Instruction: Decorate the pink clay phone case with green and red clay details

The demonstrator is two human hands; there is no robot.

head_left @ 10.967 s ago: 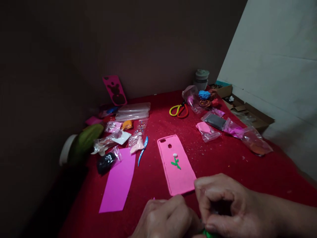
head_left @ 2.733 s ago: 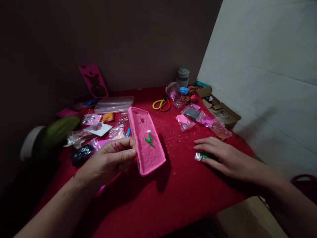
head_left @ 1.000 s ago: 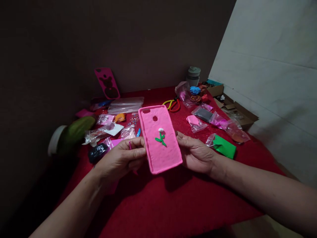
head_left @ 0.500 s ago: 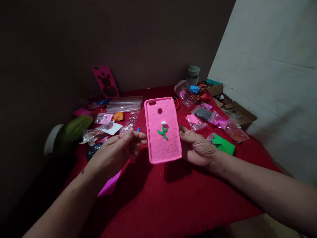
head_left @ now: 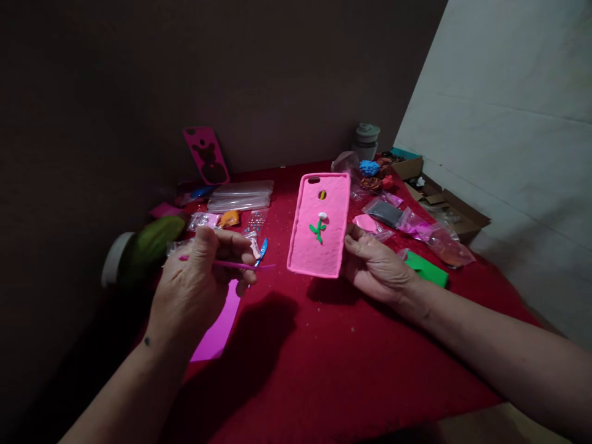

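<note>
My right hand point(head_left: 374, 265) holds a pink clay-covered phone case point(head_left: 319, 225) upright above the red table point(head_left: 324, 357), gripping its right edge. A small green stem with a white flower point(head_left: 319, 226) sits on the case's face. My left hand point(head_left: 194, 283) is closed on a thin pink stick tool point(head_left: 231, 264), which points right toward the case and stays apart from it. A pink paper strip point(head_left: 219, 324) lies under my left hand.
A green clay bag point(head_left: 428, 269) lies right of my right hand. Several clay bags point(head_left: 416, 228), a blue tool point(head_left: 261, 249), clear cases point(head_left: 240, 196), a pink case point(head_left: 206, 155) against the wall, a green roll point(head_left: 148, 246), a jar point(head_left: 367, 140) and a cardboard box point(head_left: 453, 209) crowd the back.
My left hand let go of the case and drew back left with the pink stick. My right hand alone lifted the case higher and further from me.
</note>
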